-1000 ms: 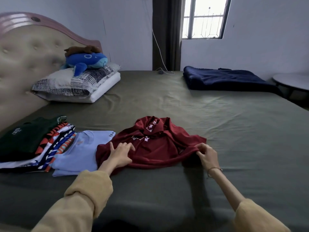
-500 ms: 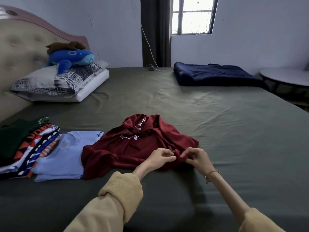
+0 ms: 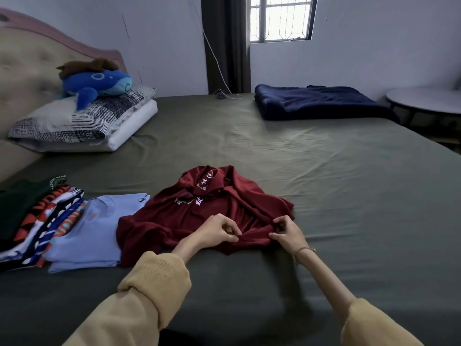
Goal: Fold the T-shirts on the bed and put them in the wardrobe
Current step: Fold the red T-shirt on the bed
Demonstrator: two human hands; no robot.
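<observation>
A dark red T-shirt [image 3: 219, 208] with white lettering lies rumpled on the olive bed [image 3: 349, 208], collar pointing away from me. My left hand [image 3: 219, 231] pinches its near hem, and my right hand [image 3: 287, 233] pinches the same bunched edge a little to the right. Left of it lies a folded light blue T-shirt [image 3: 92, 233]. Further left sits a stack of folded T-shirts [image 3: 37, 216], striped ones under a dark green one.
Two pillows [image 3: 82, 123] with a blue plush whale [image 3: 97, 83] lie by the headboard at far left. A folded navy blanket [image 3: 319, 102] sits at the far right of the bed. A round table [image 3: 429, 101] stands beyond the bed's right edge.
My left hand has left the middle of the red shirt and moved right to its near hem, close beside my right hand. Both now pinch the bunched edge.
</observation>
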